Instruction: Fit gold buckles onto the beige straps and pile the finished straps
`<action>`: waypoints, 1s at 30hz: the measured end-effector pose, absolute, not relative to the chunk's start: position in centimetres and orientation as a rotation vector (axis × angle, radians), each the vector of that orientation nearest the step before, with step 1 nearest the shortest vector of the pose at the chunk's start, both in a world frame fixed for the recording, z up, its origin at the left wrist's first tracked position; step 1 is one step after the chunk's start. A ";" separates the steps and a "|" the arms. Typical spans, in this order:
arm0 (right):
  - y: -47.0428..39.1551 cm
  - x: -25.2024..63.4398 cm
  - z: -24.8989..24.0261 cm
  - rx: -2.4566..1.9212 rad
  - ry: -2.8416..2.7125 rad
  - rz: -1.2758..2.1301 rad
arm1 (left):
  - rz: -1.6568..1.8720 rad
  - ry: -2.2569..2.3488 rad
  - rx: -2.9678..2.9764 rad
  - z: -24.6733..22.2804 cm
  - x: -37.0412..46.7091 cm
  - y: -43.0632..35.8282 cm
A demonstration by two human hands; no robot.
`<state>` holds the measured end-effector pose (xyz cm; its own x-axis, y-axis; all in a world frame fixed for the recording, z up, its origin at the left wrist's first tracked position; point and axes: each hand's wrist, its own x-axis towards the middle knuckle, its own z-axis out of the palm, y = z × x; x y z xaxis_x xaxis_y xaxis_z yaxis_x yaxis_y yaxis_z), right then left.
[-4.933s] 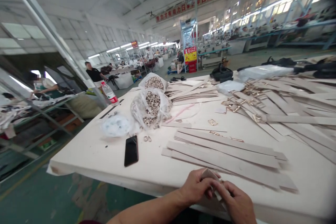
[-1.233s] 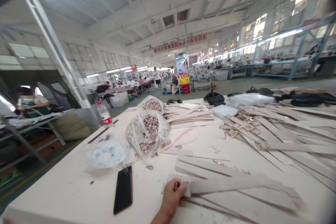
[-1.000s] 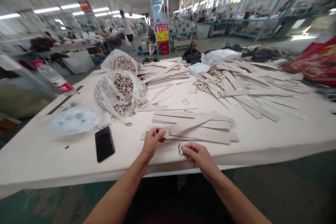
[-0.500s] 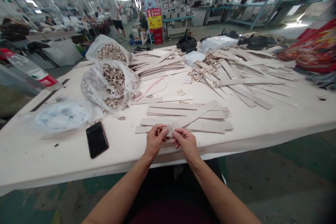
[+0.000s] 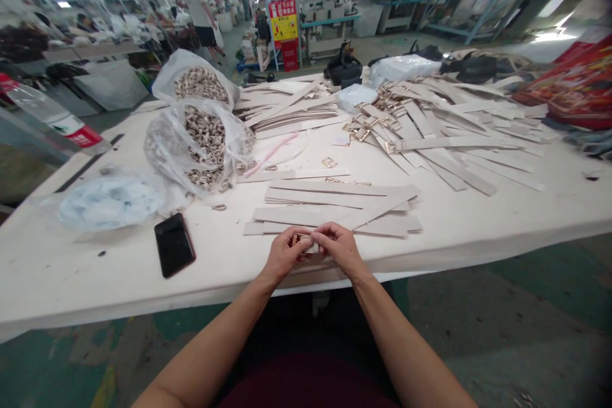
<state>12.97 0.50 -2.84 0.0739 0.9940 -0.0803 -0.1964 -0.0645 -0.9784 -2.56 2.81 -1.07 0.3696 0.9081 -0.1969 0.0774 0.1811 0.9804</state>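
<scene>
At near counter (image 5: pixel 71 280) edge, head view: left hand (image 5: pixel 282 256) & right hand (image 5: pixel 340 247) meet, both grips pinching a small gold buckle (image 5: pixel 302 239) w/ a strip end (image 5: pixel 313 247) between fingertips. Strip stack (image 5: pixel 335 207) lies just beyond; phone (image 5: pixel 174 244) to the left, bags of rings (image 5: pixel 205 143) farther left. Judgement: keep strip end flat & square to buckle slot, feed w/ one thumb, steady buckle w/ other.

Matt beige straps (image 5: pixel 335 204); shiny metal buckle (image 5: pixel 329 162); glossy black phone (image 5: pixel 174 245).
</scene>
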 end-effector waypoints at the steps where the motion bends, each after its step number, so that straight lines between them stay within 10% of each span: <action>1: 0.5 13.0 -2.9 -1.143 -0.955 1.315 | 0.788 1.054 1.227 -1.3 -2.5 2.8; 24: -0.9 13.5 -1.0 -1.199 -0.962 1.334 | 0.655 0.885 1.153 -0.4 -2.2 2.9; 30: -0.9 17.1 2.4 -1.254 -1.682 0.710 | 0.642 0.854 1.126 1.5 -3.2 3.2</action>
